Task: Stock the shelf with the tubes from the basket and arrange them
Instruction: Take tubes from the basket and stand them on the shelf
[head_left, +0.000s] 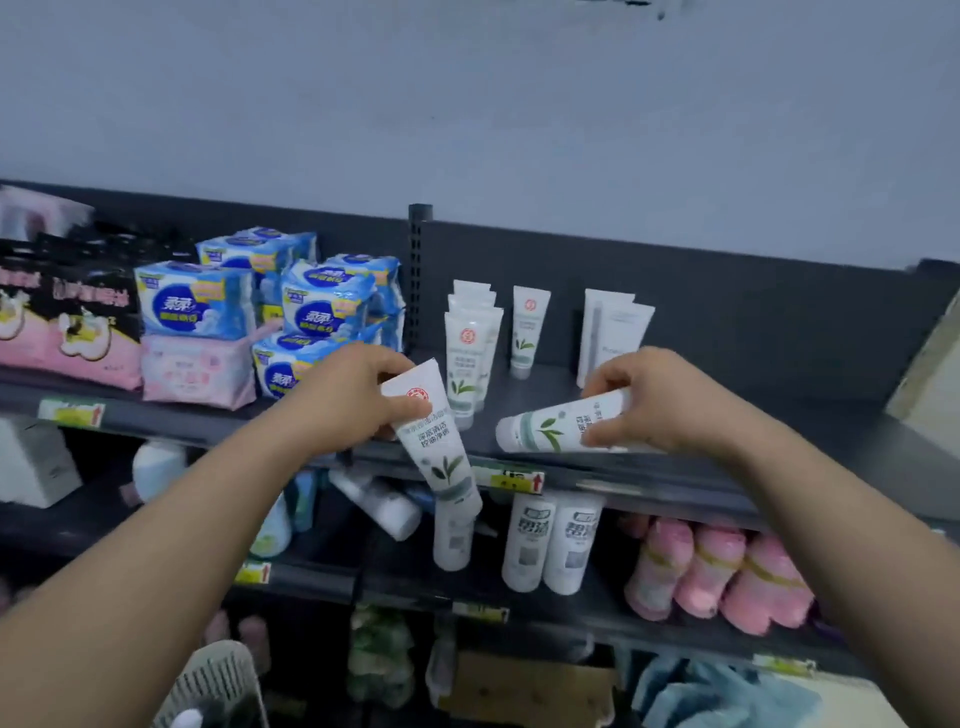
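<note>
1. Tube (436, 441), cap down, tilts at the shelf (779, 410) front edge, grasped by the left hand (358, 395).
2. Second tube (556, 426) lies sideways just above the shelf, grasped by the right hand (660, 400).

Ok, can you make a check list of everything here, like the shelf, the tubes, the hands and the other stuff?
Surface: dark top shelf, partly stocked.
Job's things: a row of tubes, a single tube and a plain white pair stand upright at the back; the basket shows at the bottom edge.
Clutter: blue packs and pink packs to the left; white bottles and pink rolls on the shelf below.
Grippers: left hand holds a tilted tube, cap down; right hand holds a sideways tube, cap pointing left.
Cables: nothing seen.
Surroundings: plain pale wall behind.
</note>
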